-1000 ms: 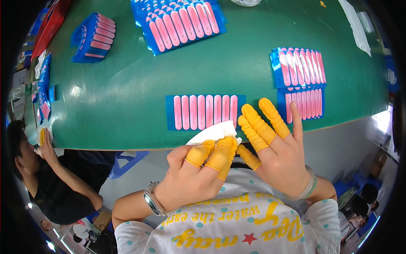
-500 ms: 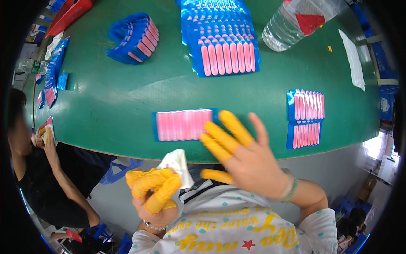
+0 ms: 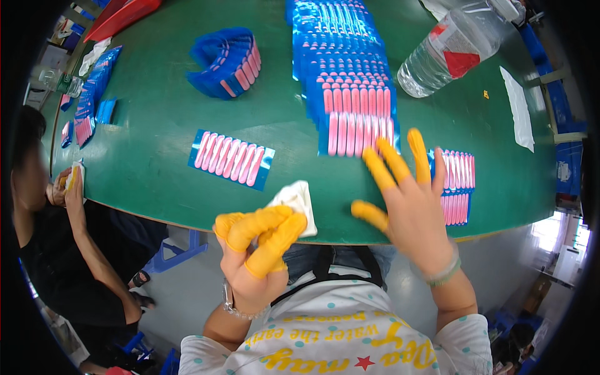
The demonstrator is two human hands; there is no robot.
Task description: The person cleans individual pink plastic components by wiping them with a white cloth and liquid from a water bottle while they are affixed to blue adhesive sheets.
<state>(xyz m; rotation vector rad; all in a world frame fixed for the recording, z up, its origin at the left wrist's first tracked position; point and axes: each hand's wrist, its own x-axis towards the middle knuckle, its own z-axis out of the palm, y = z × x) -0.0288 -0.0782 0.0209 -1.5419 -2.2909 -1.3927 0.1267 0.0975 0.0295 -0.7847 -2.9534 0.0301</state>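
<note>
My left hand [image 3: 259, 259] is closed around a folded white cloth [image 3: 303, 203] above the table's near edge. Yellow finger cots cover several of its fingers. My right hand [image 3: 412, 209] is spread, the little finger bare and the others in yellow cots. Its fingertips reach the near edge of a blue foil strip with pink rounded bars [image 3: 347, 134], the front one of a long overlapping row [image 3: 340, 56]. Whether they press on it, I cannot tell. Alone in front of me lies a tilted single strip [image 3: 231, 159]. Two more strips [image 3: 459, 172] lie beside my right hand, partly covered by it.
A curled stack of strips [image 3: 228, 62] stands at the far left of the green table [image 3: 150, 169]. A clear plastic bottle [image 3: 431, 65] stands at the far right, near a white paper strip [image 3: 517, 106]. A red tray [image 3: 122, 19] is at the upper left. Another person [image 3: 81, 250] works at the left.
My right hand has moved right and away, from the single strip to the row's front. The row shows another strip at its near end. The single strip now lies farther left, tilted. The view shifted.
</note>
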